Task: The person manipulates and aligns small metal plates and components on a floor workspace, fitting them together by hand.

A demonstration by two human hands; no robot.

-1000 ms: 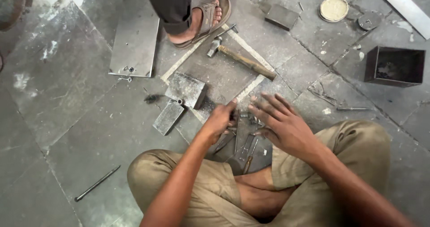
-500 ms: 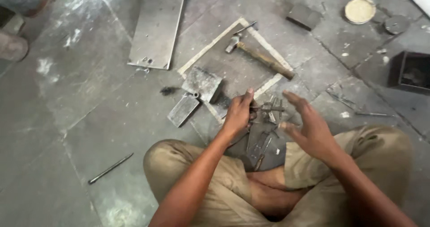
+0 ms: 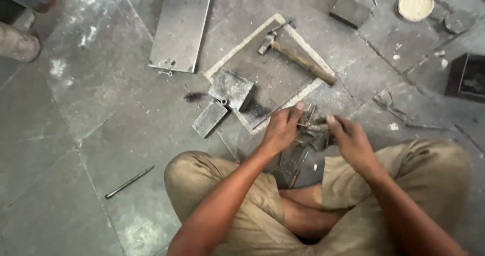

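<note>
Together left hand (image 3: 281, 129) and right hand (image 3: 352, 141) grip a level, crosswise metal piece (image 3: 314, 127)

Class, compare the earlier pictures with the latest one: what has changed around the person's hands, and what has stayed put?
The sandalled foot near the hammer has gone. The right hand, spread open earlier, has closed toward the left hand over small metal pieces; the grip is blurred. Hammer, metal blocks, sheet and rod lie unmoved.

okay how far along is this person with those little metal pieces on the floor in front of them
Done: nothing looks finished or set apart. In hand: the left hand and right hand are both in the pile of small metal pieces. Left: the hammer and metal block lie untouched beyond the hands.
</note>
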